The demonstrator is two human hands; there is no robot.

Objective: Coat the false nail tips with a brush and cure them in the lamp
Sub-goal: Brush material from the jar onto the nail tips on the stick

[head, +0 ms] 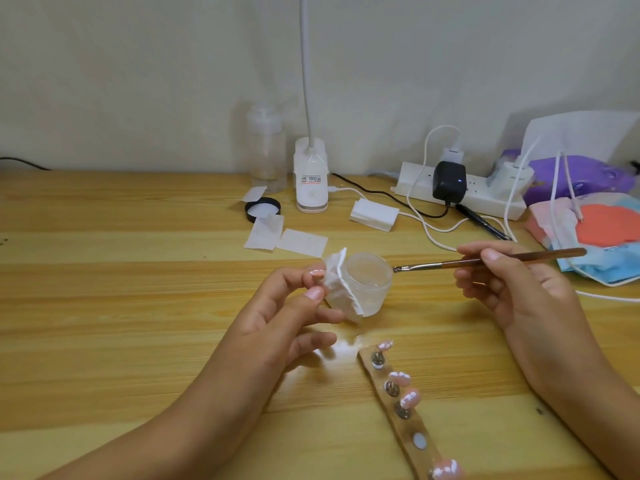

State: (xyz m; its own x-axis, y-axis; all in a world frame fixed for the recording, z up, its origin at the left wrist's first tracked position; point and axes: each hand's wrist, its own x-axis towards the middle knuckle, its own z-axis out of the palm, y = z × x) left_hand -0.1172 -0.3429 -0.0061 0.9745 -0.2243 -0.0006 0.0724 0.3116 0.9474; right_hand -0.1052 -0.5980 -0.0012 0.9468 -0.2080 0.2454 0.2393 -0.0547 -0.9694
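Observation:
My left hand (pixel 291 313) pinches a folded white wipe (pixel 341 289) between thumb and forefinger, held against the side of a small frosted jar (pixel 370 275) that stands open on the table. My right hand (pixel 512 282) grips a brown-handled brush (pixel 485 260) with its metal ferrule and bristle tip at the jar's right rim. A wooden strip (pixel 405 420) lies near the front edge, carrying several pink false nail tips (pixel 410 398) with white patterns on small metal stands.
A black jar lid (pixel 262 208) and loose white wipes (pixel 301 241) lie behind the jar. A white clip lamp (pixel 310 181), a clear bottle (pixel 266 157), a power strip (pixel 460 192) with cables, a pen and coloured packets sit at the back and right.

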